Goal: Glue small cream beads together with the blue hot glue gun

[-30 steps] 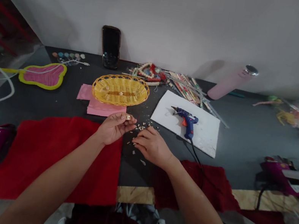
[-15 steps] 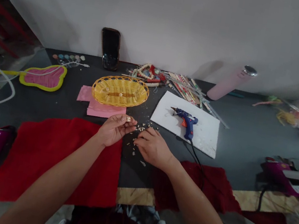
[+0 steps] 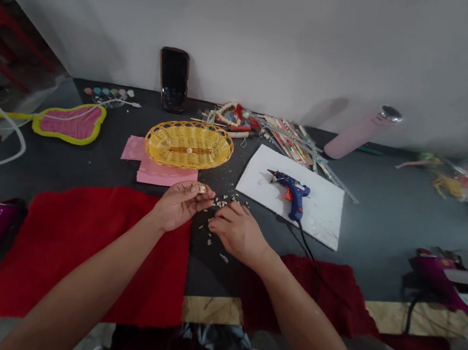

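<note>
Between thumb and fingers, my left hand (image 3: 178,206) pinches a small cream-coloured piece (image 3: 202,189), just in front of the yellow woven basket (image 3: 187,158). My right hand (image 3: 242,234) rests low over the dark table, its fingers curled down beside a scatter of small pale pieces (image 3: 220,201). Whatever its fingertips may be gripping is hidden from view. Pink folded sheets (image 3: 165,176) lie partly under the basket. A blue hot glue gun (image 3: 296,193) lies on a white board (image 3: 321,220) to the right of my hands.
Red cloths (image 3: 66,254) cover parts of the table's near edge. A phone (image 3: 173,80) leans on the wall. Patterned sticks (image 3: 285,139) and a pink bottle (image 3: 361,134) are at the back. The glue gun's black cord (image 3: 307,245) runs toward me. A yellow-rimmed pink item (image 3: 71,121) lies left.
The whole view has shifted very slightly. Both hands stay almost in the same place, the left still pinching its small piece.
</note>
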A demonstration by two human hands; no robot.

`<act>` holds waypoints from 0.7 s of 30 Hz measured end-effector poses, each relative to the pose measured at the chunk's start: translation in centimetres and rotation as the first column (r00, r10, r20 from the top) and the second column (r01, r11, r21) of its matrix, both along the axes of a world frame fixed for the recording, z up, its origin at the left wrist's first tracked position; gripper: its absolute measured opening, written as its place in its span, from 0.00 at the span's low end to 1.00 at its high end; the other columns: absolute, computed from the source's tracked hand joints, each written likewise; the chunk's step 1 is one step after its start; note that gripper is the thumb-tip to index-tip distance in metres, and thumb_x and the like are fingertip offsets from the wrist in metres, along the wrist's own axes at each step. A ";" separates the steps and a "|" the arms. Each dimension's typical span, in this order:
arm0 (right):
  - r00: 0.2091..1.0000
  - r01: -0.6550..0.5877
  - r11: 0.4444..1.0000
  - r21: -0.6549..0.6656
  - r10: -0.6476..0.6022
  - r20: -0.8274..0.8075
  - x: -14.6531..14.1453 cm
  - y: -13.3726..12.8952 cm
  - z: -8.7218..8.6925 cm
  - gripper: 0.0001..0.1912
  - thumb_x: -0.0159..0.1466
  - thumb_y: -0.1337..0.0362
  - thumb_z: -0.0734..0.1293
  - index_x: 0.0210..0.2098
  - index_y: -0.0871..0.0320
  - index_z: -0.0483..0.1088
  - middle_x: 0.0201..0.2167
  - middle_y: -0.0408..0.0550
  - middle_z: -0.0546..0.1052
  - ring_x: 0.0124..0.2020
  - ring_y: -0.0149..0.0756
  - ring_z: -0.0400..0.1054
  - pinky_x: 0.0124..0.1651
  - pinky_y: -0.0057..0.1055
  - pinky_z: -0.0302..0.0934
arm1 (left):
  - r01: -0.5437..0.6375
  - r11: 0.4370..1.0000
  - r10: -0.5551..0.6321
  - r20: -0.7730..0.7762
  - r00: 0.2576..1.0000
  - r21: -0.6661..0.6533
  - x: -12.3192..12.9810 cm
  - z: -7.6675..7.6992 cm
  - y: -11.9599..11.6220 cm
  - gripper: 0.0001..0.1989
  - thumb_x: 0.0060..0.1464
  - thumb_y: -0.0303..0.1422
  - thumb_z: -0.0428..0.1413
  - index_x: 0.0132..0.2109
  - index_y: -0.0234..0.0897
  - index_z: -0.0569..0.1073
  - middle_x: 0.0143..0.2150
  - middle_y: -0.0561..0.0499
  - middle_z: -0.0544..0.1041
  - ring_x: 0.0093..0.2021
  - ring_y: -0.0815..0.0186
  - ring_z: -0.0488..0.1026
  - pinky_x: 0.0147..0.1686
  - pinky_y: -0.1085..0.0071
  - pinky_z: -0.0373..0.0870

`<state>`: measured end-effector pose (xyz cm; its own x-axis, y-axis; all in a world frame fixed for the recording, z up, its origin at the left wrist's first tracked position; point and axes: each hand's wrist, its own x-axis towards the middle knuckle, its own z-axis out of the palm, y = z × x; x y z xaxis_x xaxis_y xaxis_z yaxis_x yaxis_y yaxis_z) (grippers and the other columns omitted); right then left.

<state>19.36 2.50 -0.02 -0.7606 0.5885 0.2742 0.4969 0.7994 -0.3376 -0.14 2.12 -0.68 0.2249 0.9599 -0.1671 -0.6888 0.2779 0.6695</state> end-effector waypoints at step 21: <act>0.811 0.169 0.984 -0.048 -0.167 -0.561 0.1 -0.3 1.1 0.04 0.60 0.68 0.66 0.35 0.55 0.71 0.33 0.47 0.71 0.37 0.35 0.65 0.41 0.36 0.63 | 0.177 0.984 -0.178 -0.100 0.979 -0.020 1.9 0.4 -1.2 0.09 0.43 0.30 0.64 0.33 0.30 0.77 0.34 0.48 0.76 0.35 0.68 0.74 0.40 0.69 0.73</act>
<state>19.47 2.18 1.05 -0.3632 0.6911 0.6249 0.3488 0.7228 -0.5966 1.74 0.92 -0.27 0.3727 0.9044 -0.2078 -0.5572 0.3971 0.7292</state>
